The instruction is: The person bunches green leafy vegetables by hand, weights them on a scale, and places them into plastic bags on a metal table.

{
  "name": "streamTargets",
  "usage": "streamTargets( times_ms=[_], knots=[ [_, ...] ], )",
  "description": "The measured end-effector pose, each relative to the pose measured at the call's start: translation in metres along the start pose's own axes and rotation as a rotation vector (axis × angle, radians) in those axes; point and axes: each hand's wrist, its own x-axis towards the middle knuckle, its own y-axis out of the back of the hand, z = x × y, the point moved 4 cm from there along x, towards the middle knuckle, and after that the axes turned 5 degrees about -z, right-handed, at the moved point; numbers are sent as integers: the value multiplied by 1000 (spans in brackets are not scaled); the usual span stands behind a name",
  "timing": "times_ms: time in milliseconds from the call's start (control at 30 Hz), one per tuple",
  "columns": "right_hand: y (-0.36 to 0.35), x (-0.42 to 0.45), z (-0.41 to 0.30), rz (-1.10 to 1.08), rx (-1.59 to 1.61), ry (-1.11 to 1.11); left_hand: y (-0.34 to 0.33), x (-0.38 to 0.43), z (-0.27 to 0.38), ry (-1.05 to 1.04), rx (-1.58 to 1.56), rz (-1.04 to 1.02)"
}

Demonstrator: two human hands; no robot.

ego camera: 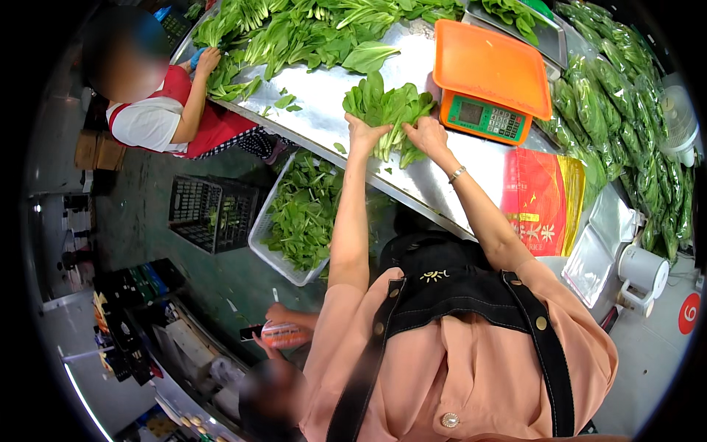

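A bunch of leafy greens [389, 108] with pale stems lies on the metal table [442, 185] in front of me. My left hand [365, 132] grips its left side, thumb across the stems. From the right, my right hand [428, 135] holds the bunch by its stems and lower leaves. Just beyond my right hand stands an orange digital scale [489, 72]; its pan holds no greens. A large heap of loose greens [309, 38] covers the table's far left part.
Bagged greens [596, 105] are piled at the right, near a red rice bag [536, 201], clear plastic bags [594, 254] and a pale jug [643, 273]. A white basket of leaves [301, 215] and a black crate [212, 212] stand below the table. Two other people are at the left.
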Motion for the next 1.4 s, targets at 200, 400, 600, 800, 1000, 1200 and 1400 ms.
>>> streamTargets(
  times_ms=[200, 400, 600, 800, 1000, 1200, 1400],
  knots=[
    [-3, 7, -20, 30, -33, 67, -6, -5, 9, 22, 308, 42],
    [3, -3, -44, -81, 66, 63, 22, 4, -17, 0, -81, 1],
    [-11, -2, -6, -78, 82, -57, 18, -3, -7, 69, -154, -13],
    [-2, 3, -17, -198, 50, -24, 16, -4, -12, 29, -165, 29],
    [-9, 8, -31, -130, 113, -138, 14, -6, -8, 57, -77, 97],
    [-6, 9, -21, -148, 181, -244, 30, -5, -19, 69, -196, 151],
    [-5, 17, 3, -220, 309, -159, 27, -7, -22, 181, -97, 186]
  ],
)
